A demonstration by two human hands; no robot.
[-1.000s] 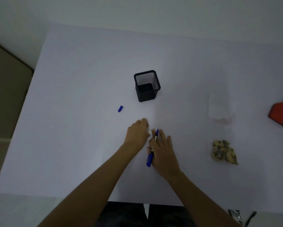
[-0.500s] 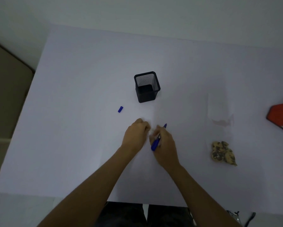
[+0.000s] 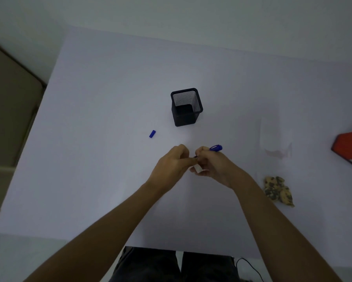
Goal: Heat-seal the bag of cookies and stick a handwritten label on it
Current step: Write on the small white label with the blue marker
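Observation:
My two hands meet above the middle of the white table (image 3: 110, 98). My right hand (image 3: 213, 166) is closed around a blue pen (image 3: 215, 148), whose end pokes out to the upper right. A small white label (image 3: 199, 169) hangs between both hands; my left hand (image 3: 172, 165) pinches its upper edge. The bag of cookies (image 3: 277, 191) lies on the table to the right of my right forearm. A clear, nearly invisible plastic sheet (image 3: 274, 137) rests above it. The blue pen cap (image 3: 152, 133) lies loose to the left of the hands.
A black mesh pen holder (image 3: 186, 107) stands just beyond my hands. An orange-red device (image 3: 350, 148) sits at the table's right edge, partly cut off. A beige chair (image 3: 8, 110) stands off the left side. A dark cable (image 3: 250, 268) runs below the front edge.
Both hands rose off the table and drew together. The pen swung in my right hand until it pointed up and right. The white label now shows between the hands.

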